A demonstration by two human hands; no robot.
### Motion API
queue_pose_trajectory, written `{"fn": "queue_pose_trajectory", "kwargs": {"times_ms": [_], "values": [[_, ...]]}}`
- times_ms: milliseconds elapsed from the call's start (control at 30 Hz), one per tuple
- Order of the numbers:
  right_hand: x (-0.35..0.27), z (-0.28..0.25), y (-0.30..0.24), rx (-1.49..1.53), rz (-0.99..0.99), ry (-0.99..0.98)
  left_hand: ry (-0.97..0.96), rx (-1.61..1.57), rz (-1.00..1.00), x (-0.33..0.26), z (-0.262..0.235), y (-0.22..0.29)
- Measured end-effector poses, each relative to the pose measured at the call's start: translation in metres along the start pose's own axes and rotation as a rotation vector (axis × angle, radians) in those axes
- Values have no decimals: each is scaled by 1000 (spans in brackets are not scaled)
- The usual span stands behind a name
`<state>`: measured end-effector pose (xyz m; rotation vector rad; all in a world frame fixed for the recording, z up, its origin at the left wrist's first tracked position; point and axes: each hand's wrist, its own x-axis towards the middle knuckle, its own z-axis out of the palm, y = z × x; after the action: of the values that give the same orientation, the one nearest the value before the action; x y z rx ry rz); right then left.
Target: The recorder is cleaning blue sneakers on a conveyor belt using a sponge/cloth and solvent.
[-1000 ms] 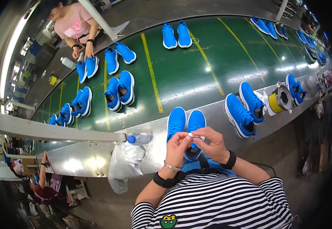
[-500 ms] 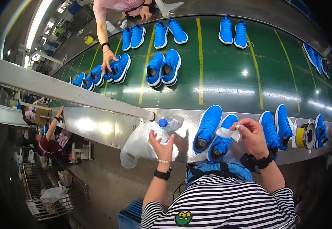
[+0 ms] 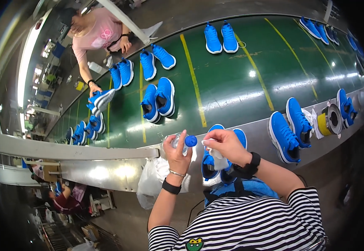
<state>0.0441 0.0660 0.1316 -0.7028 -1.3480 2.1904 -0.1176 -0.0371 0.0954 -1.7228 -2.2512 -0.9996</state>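
1 clear bottle, blue-capped, in left hand

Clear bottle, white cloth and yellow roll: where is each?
Clear bottle [image 3: 191,141]: head view, on its blue cap.
White cloth [image 3: 219,159]: head view, on its hanging part.
Yellow roll [image 3: 323,124]: head view, on its yellow side.

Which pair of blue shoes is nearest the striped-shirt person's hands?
The pair on the metal ledge, partly hidden by the right hand and crumpled white sheet, which cover no other pair.
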Motion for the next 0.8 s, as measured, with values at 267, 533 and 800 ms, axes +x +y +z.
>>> {"fn": "queue_pose_trajectory", "kwargs": {"times_ms": [267, 533, 800], "values": [[24, -4, 15, -98, 20, -5, -58, 265, 185, 24, -16, 11], [37, -3, 18, -27, 71, -7, -59, 500, 263, 32, -25, 9], [43, 3, 29, 3, 104, -77, -23, 629, 325, 31, -37, 10]]}}
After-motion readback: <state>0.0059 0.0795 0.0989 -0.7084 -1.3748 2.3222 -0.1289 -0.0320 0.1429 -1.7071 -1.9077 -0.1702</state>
